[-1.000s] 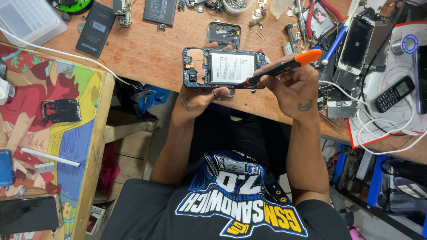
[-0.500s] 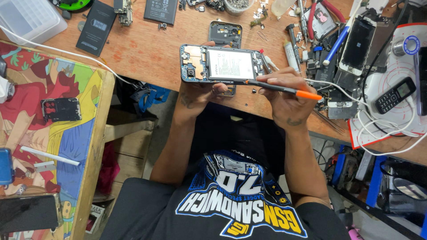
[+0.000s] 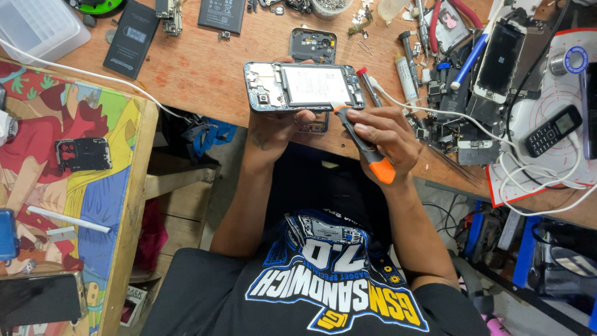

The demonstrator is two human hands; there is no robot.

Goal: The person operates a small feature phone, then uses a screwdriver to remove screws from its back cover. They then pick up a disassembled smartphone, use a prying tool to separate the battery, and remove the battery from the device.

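Note:
My left hand [image 3: 273, 127] holds an opened smartphone [image 3: 305, 86] from below, level over the wooden workbench [image 3: 205, 68]. Its back cover is off, so the white battery and circuit boards show. My right hand [image 3: 382, 134] grips a black tool with an orange end [image 3: 364, 146]. The tool's tip rests at the phone's near edge, close to the battery's corner, and the orange end points toward my body.
Several phone parts, tools and cables are scattered across the bench: a black battery [image 3: 130, 38], a back frame [image 3: 313, 45], a white-edged phone [image 3: 497, 59] and a small keypad phone [image 3: 552, 129]. A colourful side table [image 3: 74, 186] at the left carries a black frame part [image 3: 82, 154].
The tool has swung from lying sideways under the phone to tip-up against the phone's near edge, orange end now toward me. The phone stays in my left hand.

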